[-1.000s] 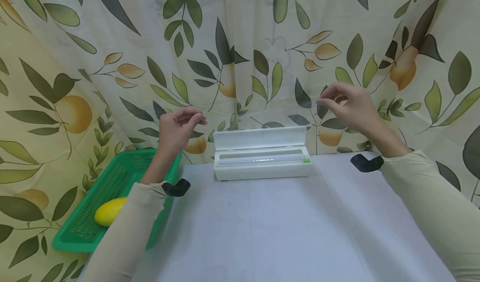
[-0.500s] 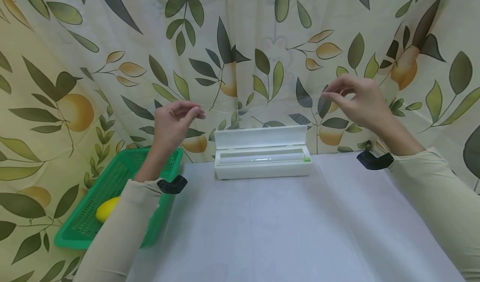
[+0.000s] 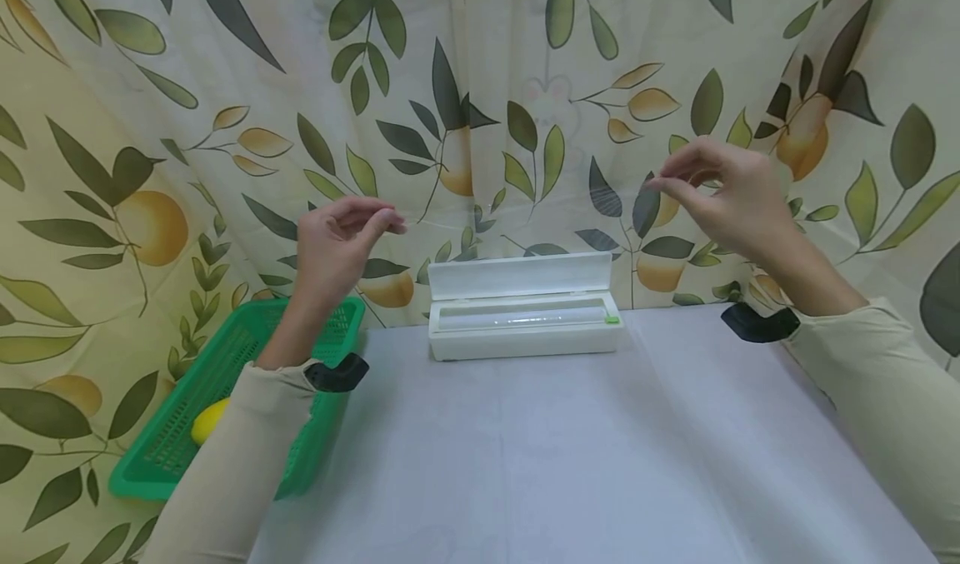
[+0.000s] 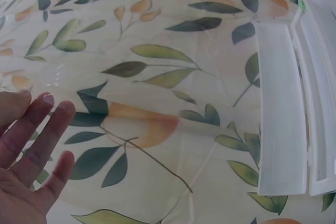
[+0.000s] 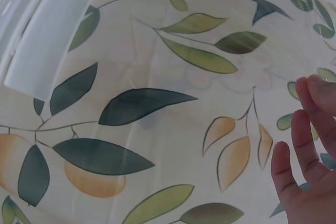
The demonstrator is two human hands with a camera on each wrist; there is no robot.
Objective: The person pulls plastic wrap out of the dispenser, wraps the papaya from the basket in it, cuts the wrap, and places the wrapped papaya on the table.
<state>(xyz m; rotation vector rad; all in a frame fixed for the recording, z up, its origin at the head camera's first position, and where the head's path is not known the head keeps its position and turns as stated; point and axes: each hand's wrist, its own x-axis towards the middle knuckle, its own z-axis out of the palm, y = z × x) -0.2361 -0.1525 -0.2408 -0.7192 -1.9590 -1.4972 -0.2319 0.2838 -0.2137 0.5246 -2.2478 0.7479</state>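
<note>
A sheet of clear cling film (image 3: pixel 517 212), almost invisible against the curtain, stretches between both raised hands. My left hand (image 3: pixel 337 243) pinches one corner between thumb and index finger. The right hand (image 3: pixel 731 193) pinches the other corner the same way, a little higher. Faint creases and glints of the film (image 4: pixel 202 161) show in the left wrist view. Below and between the hands stands a white cling film dispenser box (image 3: pixel 522 343), its lid (image 3: pixel 521 277) tipped up at the back. Inside lies the film roll (image 3: pixel 517 317); a small green slider (image 3: pixel 612 320) sits at the right end.
At the left stands a green plastic basket (image 3: pixel 161 491) with a yellow oval fruit (image 3: pixel 208 421) inside, partly hidden by the left sleeve. A white cloth covers the table (image 3: pixel 525 456). Behind it hangs a leaf-patterned curtain (image 3: pixel 510 47).
Both hands have risen slightly and moved further apart, the left going left and the right going right, still pinching the film. The box has stayed in place.
</note>
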